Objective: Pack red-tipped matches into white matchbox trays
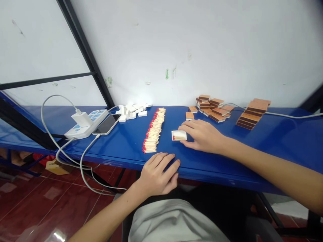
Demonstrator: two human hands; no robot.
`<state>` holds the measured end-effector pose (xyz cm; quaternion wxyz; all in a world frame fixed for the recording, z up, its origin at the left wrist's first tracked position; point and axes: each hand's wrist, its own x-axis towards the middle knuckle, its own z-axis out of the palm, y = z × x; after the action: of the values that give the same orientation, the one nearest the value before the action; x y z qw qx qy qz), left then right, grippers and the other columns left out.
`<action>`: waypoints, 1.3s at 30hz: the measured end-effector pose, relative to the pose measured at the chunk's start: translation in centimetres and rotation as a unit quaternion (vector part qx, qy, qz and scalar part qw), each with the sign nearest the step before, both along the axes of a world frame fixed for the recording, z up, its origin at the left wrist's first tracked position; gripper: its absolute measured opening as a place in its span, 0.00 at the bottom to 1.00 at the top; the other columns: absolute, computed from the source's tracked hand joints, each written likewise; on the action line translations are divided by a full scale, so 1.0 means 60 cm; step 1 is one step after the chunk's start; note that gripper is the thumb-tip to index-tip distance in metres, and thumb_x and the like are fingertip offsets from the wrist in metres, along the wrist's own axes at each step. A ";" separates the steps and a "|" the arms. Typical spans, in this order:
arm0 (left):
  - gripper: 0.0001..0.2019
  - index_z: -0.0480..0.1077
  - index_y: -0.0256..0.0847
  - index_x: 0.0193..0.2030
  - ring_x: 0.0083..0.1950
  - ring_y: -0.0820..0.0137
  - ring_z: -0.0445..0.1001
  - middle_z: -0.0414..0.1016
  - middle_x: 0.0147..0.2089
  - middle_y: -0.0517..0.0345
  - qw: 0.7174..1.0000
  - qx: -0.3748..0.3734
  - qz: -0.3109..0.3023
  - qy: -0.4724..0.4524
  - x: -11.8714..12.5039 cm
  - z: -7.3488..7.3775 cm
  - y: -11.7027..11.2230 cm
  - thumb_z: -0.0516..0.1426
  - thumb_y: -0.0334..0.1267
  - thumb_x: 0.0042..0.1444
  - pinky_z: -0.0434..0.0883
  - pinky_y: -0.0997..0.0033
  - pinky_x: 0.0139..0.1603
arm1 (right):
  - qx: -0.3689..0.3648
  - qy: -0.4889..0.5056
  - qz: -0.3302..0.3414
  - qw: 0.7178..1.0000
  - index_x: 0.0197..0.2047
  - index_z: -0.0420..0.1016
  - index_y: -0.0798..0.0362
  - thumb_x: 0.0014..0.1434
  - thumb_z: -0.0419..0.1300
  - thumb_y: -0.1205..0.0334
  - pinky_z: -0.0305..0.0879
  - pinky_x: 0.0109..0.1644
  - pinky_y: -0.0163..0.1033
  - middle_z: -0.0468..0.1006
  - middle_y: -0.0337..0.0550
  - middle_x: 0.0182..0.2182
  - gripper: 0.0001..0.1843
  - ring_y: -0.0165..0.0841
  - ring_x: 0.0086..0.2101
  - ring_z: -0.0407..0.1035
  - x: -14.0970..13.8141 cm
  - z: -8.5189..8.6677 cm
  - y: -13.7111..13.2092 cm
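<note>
My right hand (203, 136) lies on the blue table (277, 141), its thumb and fingers closed around the right side of a small white inner matchbox tray (179, 135) filled with matches. My left hand (157, 174) rests flat at the table's front edge, fingers stretched out and holding nothing. A long row of red-tipped matches (154, 130) lies just left of the tray, running away from me.
Brown matchbox sleeves (213, 109) lie in piles at the back, with a taller leaning stack (252, 114) to their right. White inner trays (132, 111) are heaped at back left. A phone (108, 124) on a charging cable and a power strip (85, 124) sit at the left.
</note>
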<state>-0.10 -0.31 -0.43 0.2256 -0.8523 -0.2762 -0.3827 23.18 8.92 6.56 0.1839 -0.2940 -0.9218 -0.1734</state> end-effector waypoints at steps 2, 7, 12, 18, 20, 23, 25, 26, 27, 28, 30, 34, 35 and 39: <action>0.16 0.75 0.36 0.51 0.50 0.57 0.77 0.80 0.50 0.46 1.000 -0.008 -0.008 0.014 -0.005 0.007 -0.003 0.56 0.37 0.57 0.78 0.56 0.51 | -0.030 0.003 -0.007 1.000 0.49 0.73 0.54 0.63 0.61 0.53 0.63 0.43 0.45 0.78 0.50 0.45 0.15 0.43 0.41 0.73 0.000 0.000 -0.001; 0.13 0.75 0.37 0.48 0.50 0.58 0.76 0.81 0.47 0.47 0.998 -0.018 -0.061 0.024 -0.040 0.038 -0.010 0.57 0.33 0.56 0.77 0.58 0.50 | -0.132 -0.017 0.005 0.991 0.47 0.72 0.54 0.65 0.59 0.50 0.61 0.47 0.47 0.78 0.49 0.44 0.16 0.43 0.42 0.71 -0.006 0.009 -0.013; 0.10 0.74 0.40 0.47 0.38 0.67 0.73 0.79 0.39 0.53 0.990 -0.079 0.051 -0.102 -0.085 0.061 -0.007 0.56 0.28 0.61 0.72 0.65 0.40 | -0.236 0.000 0.031 0.971 0.49 0.73 0.51 0.63 0.58 0.43 0.58 0.51 0.53 0.76 0.51 0.51 0.21 0.48 0.48 0.69 -0.008 0.019 -0.025; 0.07 0.75 0.38 0.44 0.35 0.68 0.69 0.72 0.34 0.55 0.980 -0.113 0.138 -0.090 -0.119 0.054 0.010 0.55 0.33 0.64 0.67 0.66 0.38 | -0.269 0.061 0.017 0.961 0.38 0.64 0.50 0.58 0.62 0.44 0.60 0.43 0.45 0.72 0.47 0.42 0.19 0.42 0.41 0.65 -0.001 0.023 -0.020; 0.07 0.75 0.38 0.42 0.34 0.68 0.68 0.71 0.32 0.57 0.977 -0.129 0.144 -0.094 -0.123 0.051 0.015 0.55 0.34 0.63 0.66 0.67 0.37 | -0.256 0.075 0.009 0.964 0.35 0.61 0.50 0.58 0.63 0.47 0.57 0.37 0.40 0.70 0.42 0.36 0.18 0.36 0.33 0.62 -0.002 0.021 -0.019; 0.06 0.74 0.40 0.42 0.33 0.69 0.67 0.68 0.31 0.59 0.965 -0.202 0.129 -0.110 -0.125 0.054 0.017 0.55 0.36 0.64 0.64 0.69 0.36 | -0.243 0.050 -0.014 0.969 0.35 0.61 0.50 0.58 0.61 0.44 0.53 0.34 0.39 0.69 0.39 0.34 0.19 0.33 0.29 0.60 -0.008 0.017 -0.021; 0.06 0.74 0.40 0.42 0.33 0.71 0.67 0.67 0.31 0.61 0.952 -0.259 0.115 -0.117 -0.125 0.060 0.016 0.56 0.37 0.64 0.64 0.70 0.36 | -0.248 0.028 -0.020 0.968 0.38 0.64 0.50 0.59 0.61 0.44 0.55 0.34 0.39 0.71 0.40 0.36 0.18 0.34 0.31 0.64 -0.011 0.015 -0.022; 0.05 0.74 0.41 0.42 0.33 0.71 0.66 0.67 0.32 0.61 0.947 -0.277 0.111 -0.117 -0.125 0.063 0.015 0.56 0.37 0.63 0.64 0.70 0.36 | -0.250 0.020 -0.017 0.968 0.40 0.66 0.50 0.60 0.60 0.44 0.56 0.35 0.40 0.71 0.41 0.37 0.18 0.35 0.33 0.66 -0.013 0.015 -0.022; 0.05 0.74 0.41 0.41 0.33 0.71 0.67 0.67 0.32 0.61 0.944 -0.289 0.109 -0.114 -0.126 0.065 0.015 0.57 0.37 0.63 0.64 0.70 0.36 | -0.251 0.014 -0.013 0.968 0.41 0.67 0.50 0.60 0.60 0.45 0.57 0.36 0.40 0.72 0.42 0.38 0.17 0.37 0.35 0.67 -0.014 0.014 -0.022; 0.05 0.74 0.41 0.40 0.33 0.71 0.67 0.67 0.32 0.61 0.942 -0.297 0.109 -0.110 -0.126 0.066 0.014 0.57 0.37 0.63 0.63 0.71 0.36 | -0.253 0.010 -0.008 0.967 0.41 0.68 0.51 0.61 0.60 0.46 0.58 0.38 0.41 0.72 0.43 0.39 0.16 0.38 0.37 0.68 -0.014 0.014 -0.022; 0.06 0.75 0.42 0.39 0.34 0.72 0.67 0.69 0.32 0.61 0.936 -0.316 0.115 -0.104 -0.126 0.068 0.014 0.57 0.37 0.63 0.63 0.71 0.36 | -0.255 0.008 0.006 0.967 0.42 0.70 0.51 0.62 0.59 0.47 0.60 0.41 0.43 0.72 0.45 0.39 0.15 0.39 0.39 0.68 -0.014 0.013 -0.021; 0.07 0.77 0.43 0.37 0.32 0.73 0.66 0.69 0.31 0.62 0.922 -0.354 0.118 -0.105 -0.125 0.073 0.015 0.57 0.38 0.63 0.61 0.72 0.34 | -0.281 0.020 0.008 0.960 0.42 0.70 0.51 0.62 0.59 0.46 0.61 0.46 0.47 0.71 0.46 0.42 0.16 0.41 0.41 0.66 -0.011 0.012 -0.020; 0.08 0.77 0.43 0.37 0.32 0.73 0.66 0.69 0.31 0.62 0.920 -0.360 0.116 -0.106 -0.126 0.075 0.016 0.57 0.38 0.63 0.61 0.72 0.33 | -0.290 0.024 0.004 0.957 0.41 0.69 0.51 0.61 0.60 0.46 0.61 0.47 0.47 0.70 0.46 0.43 0.16 0.40 0.41 0.65 -0.010 0.012 -0.020; 0.08 0.77 0.42 0.36 0.32 0.73 0.67 0.70 0.30 0.61 0.912 -0.385 0.093 -0.102 -0.132 0.082 0.016 0.56 0.37 0.62 0.62 0.72 0.33 | -0.306 0.035 0.012 0.951 0.36 0.64 0.50 0.59 0.62 0.46 0.62 0.43 0.43 0.67 0.45 0.41 0.17 0.39 0.41 0.64 -0.008 0.010 -0.021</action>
<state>-8.00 0.64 4.49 -0.1150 -0.7999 -0.5016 -0.3087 22.73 7.64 7.17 0.1192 -0.3312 -0.9270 0.1296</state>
